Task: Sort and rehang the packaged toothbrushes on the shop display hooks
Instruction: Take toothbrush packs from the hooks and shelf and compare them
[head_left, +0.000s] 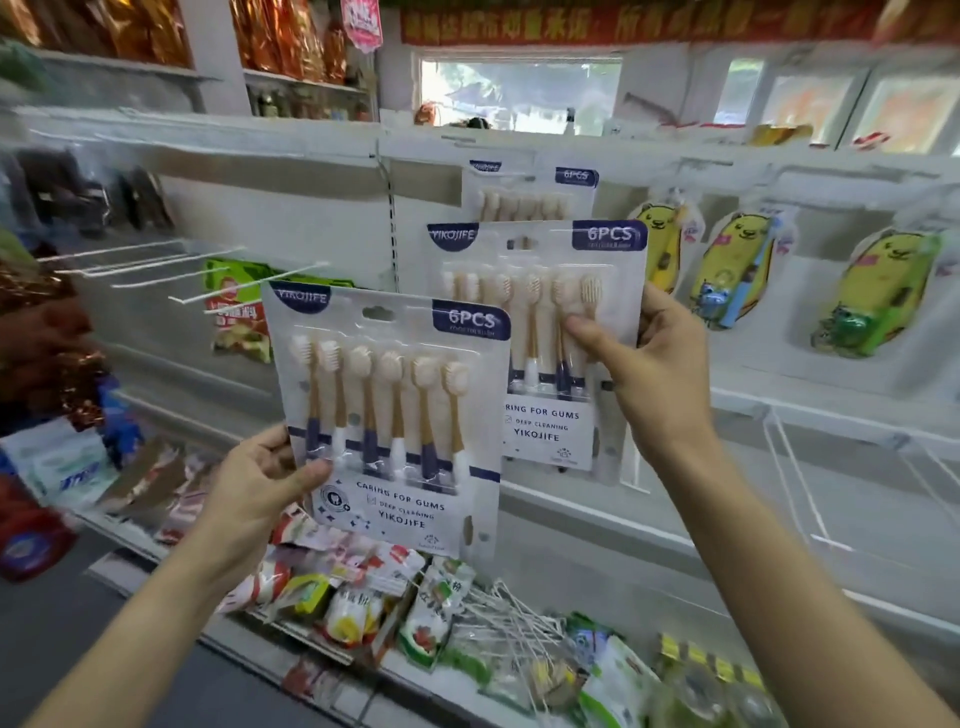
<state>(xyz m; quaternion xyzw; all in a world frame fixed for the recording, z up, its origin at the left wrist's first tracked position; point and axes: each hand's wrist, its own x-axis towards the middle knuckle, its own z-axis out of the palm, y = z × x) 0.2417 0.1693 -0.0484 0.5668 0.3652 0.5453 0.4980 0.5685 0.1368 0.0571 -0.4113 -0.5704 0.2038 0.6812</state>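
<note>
Head view: the left hand (260, 480) pinches the lower-left corner of the near six-brush pack (389, 421), thumb across the front and fingers curled behind, the pack rising upright above the hand with bristles up and a slight tilt. The right hand (657, 374) clamps the right edge of the second pack (540, 332), thumb over the brush necks, that pack upright too, sitting left of the hand and partly behind the near one. Above and behind it a third pack (530, 192) hangs on the display, bristles up.
</note>
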